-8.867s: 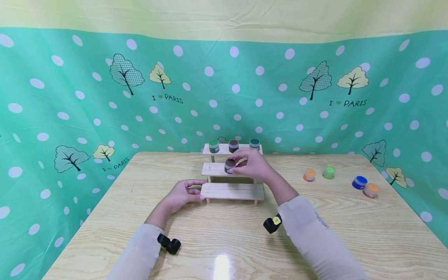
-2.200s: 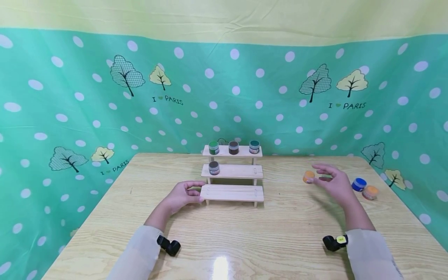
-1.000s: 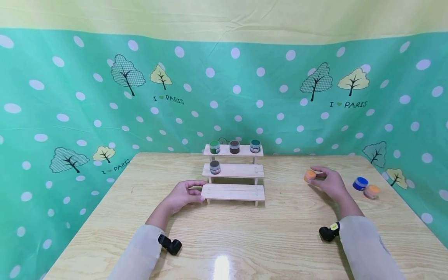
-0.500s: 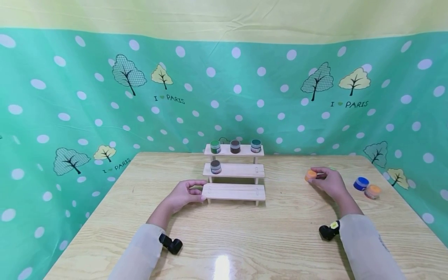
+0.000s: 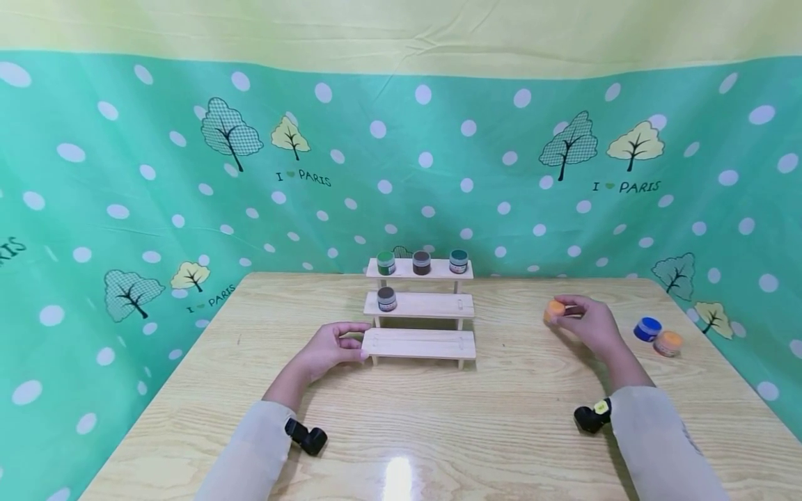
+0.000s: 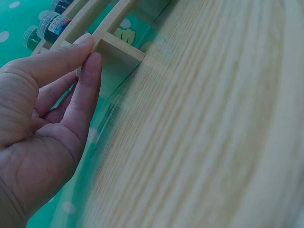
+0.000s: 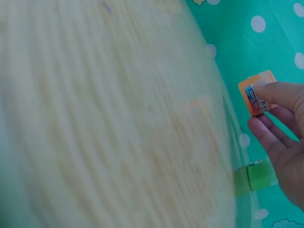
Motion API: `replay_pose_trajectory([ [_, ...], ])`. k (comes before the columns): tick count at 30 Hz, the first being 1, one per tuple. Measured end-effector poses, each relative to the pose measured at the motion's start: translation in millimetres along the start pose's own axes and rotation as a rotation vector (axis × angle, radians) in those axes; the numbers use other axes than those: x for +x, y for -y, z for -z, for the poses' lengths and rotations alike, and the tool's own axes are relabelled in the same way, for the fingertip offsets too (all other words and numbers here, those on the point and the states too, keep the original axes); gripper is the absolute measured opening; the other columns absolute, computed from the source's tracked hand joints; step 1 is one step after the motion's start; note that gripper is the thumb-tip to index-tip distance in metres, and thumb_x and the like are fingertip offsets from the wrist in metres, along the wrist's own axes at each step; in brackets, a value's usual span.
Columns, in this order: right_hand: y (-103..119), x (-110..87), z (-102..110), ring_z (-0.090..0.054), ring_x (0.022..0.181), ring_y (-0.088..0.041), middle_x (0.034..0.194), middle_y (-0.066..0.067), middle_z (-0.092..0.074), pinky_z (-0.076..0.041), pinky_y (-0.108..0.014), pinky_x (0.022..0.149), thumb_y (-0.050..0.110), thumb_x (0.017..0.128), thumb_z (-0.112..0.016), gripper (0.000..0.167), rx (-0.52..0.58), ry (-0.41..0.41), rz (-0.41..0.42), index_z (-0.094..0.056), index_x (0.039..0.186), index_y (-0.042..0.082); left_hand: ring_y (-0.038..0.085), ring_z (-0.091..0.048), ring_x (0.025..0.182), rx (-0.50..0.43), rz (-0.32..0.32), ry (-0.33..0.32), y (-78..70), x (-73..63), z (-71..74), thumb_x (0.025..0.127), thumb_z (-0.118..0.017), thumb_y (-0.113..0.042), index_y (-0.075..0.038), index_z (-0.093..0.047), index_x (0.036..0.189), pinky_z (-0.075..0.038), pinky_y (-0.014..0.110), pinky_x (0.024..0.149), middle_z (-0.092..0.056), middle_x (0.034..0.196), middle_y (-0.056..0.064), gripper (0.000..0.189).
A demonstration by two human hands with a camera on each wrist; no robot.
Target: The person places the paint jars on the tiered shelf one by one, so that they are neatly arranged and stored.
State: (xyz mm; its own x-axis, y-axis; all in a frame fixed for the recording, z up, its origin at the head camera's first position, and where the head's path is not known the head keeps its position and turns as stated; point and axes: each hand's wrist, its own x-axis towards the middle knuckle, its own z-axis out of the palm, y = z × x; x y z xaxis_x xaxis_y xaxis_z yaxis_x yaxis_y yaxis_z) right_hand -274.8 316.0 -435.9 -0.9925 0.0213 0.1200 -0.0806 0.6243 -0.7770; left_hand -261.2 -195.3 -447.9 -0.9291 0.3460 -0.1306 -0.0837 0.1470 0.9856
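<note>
With thumb and fingers, my right hand [image 5: 590, 325] pinches a small orange paint jar [image 5: 554, 311] at the right of the table. In the right wrist view the orange jar [image 7: 257, 93] is tilted, its printed label showing, and looks raised off the wood. A green jar [image 7: 260, 175] stands close by; my right hand hides it in the head view. At the left end of the lowest tier, my left hand [image 5: 327, 350] pinches the edge of a three-tier wooden display shelf [image 5: 418, 344]. A dark-lidded jar [image 5: 386, 299] sits at the left of the middle tier.
On the top tier stand a green-lidded jar [image 5: 386, 263], a dark brown-lidded jar [image 5: 422, 263] and a teal-lidded jar [image 5: 459, 261]. A blue jar [image 5: 647, 329] and a peach-orange jar [image 5: 668, 344] stand far right. Behind the table hangs a dotted green curtain [image 5: 351, 160].
Earlier my right hand held the dark-lidded jar at the middle tier; that jar now stands at the tier's left. My right hand moved right and took hold of the orange jar. My left hand stayed.
</note>
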Motion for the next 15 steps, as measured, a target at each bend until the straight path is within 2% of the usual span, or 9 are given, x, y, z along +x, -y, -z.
replay_pose_trajectory([
  [6,9,-1.7,2,-0.055,0.114,-0.037,0.125,-0.022,-0.058,-0.052,-0.042,0.091,0.019,0.090,-0.072,0.053,0.032,0.025,0.008,-0.052,0.138,0.005,0.017,-0.066,0.083,-0.006,0.004,0.001,-0.5,-0.7,0.3,0.077,-0.079,0.004,0.003,-0.053,0.135,-0.058,0.029,0.073,-0.068,0.094,0.010,0.063],
  [11,17,-2.6,1,-0.058,0.112,-0.037,0.124,-0.021,-0.059,-0.053,-0.042,0.090,0.018,0.090,-0.072,0.053,0.016,0.024,0.040,-0.054,0.137,0.005,0.017,-0.066,0.083,-0.006,0.003,0.005,-1.5,-1.1,0.1,0.077,-0.079,0.004,0.003,-0.053,0.135,-0.058,0.028,0.073,-0.068,0.093,0.010,0.064],
  [15,23,-2.8,0,-0.060,0.110,-0.037,0.124,-0.021,-0.060,-0.055,-0.036,0.087,0.017,0.089,-0.073,0.051,0.002,0.016,0.081,-0.055,0.135,0.003,0.018,-0.066,0.083,-0.005,0.001,0.011,-1.5,-0.7,0.1,0.078,-0.079,0.003,0.003,-0.053,0.135,-0.058,0.029,0.074,-0.068,0.094,0.011,0.064],
])
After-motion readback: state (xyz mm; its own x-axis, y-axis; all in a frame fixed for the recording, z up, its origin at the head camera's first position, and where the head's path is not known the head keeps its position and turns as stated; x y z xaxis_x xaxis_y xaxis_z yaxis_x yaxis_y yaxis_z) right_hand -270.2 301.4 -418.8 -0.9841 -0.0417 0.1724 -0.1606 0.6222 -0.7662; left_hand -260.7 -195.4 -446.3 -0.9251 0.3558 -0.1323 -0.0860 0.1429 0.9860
